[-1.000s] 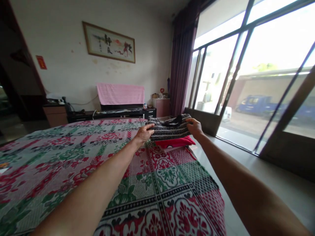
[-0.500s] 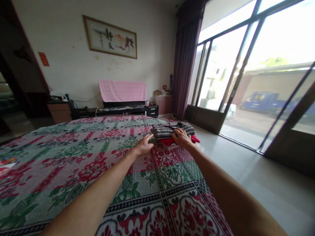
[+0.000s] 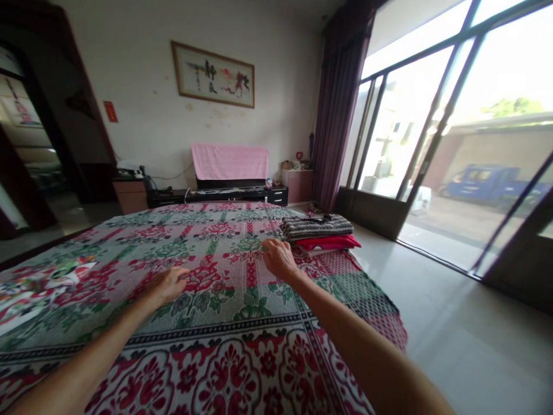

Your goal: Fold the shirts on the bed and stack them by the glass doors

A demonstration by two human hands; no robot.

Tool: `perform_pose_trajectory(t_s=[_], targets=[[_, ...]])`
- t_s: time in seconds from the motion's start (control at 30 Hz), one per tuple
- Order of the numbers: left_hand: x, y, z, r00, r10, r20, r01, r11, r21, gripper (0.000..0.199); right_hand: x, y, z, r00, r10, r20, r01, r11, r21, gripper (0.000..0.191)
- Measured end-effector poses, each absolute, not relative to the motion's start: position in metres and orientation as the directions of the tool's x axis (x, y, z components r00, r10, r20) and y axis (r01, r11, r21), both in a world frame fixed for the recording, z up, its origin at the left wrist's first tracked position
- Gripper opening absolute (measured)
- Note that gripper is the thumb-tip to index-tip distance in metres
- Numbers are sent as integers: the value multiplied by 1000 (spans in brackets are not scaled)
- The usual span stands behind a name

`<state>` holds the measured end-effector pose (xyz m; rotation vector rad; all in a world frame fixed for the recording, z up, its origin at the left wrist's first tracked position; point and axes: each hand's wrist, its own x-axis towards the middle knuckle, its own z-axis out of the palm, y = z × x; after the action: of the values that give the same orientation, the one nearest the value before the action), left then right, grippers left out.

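My left hand [image 3: 169,283] is over the flowered bedspread [image 3: 224,305], empty, its fingers loosely stretched forward. My right hand [image 3: 280,257] is just left of a stack of folded clothes, apart from it, with fingers loosely bent and nothing visible in them. On top of the stack lies a black-and-white striped knit garment [image 3: 317,227]. Beneath it is a red garment [image 3: 332,241], with a pale layer showing at the bottom. At the far left a white printed cloth [image 3: 52,285] with multicoloured patterns lies crumpled on the bedspread.
The bedspread's right edge drops to a pale tiled floor [image 3: 449,323]. Beyond the far edge stand a low black cabinet [image 3: 173,197] and a pink cloth [image 3: 228,161] draped over a screen-like shape. A purple curtain [image 3: 339,115] and glass doors [image 3: 401,127] are on the right.
Both hands have left the clothes stack and moved left, the left hand farther. The view has turned left, bringing more of the printed cloth into sight. The stack stays in place.
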<state>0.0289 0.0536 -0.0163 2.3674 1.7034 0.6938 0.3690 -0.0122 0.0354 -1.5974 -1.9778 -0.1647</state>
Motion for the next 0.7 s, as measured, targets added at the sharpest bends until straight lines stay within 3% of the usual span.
perform_pose_trajectory(t_s=[0.17, 0.3, 0.43, 0.57, 0.63, 0.7], targets=[[-28, 29, -27, 169, 950, 262, 928, -243, 284, 38, 267, -4, 17, -257, 881, 396, 856, 398, -329, 37], [-59, 5, -21, 121, 944, 306, 945, -205, 257, 35, 214, 4, 4, -264, 916, 304, 844, 371, -387, 34], [-98, -10, -4, 7, 926, 378, 974, -91, 206, 37, 200, 11, -12, -264, 890, 371, 809, 414, -418, 26], [-148, -21, 12, -199, 854, 480, 979, 154, 133, 45, 203, 14, -19, -287, 866, 409, 763, 465, -449, 24], [-174, -24, 16, -346, 796, 496, 938, 285, 196, 58, 204, 13, -18, -281, 868, 409, 766, 459, -450, 24], [-199, -23, 16, -466, 779, 420, 863, 295, 410, 63, 204, 12, -17, -267, 873, 409, 775, 446, -447, 23]])
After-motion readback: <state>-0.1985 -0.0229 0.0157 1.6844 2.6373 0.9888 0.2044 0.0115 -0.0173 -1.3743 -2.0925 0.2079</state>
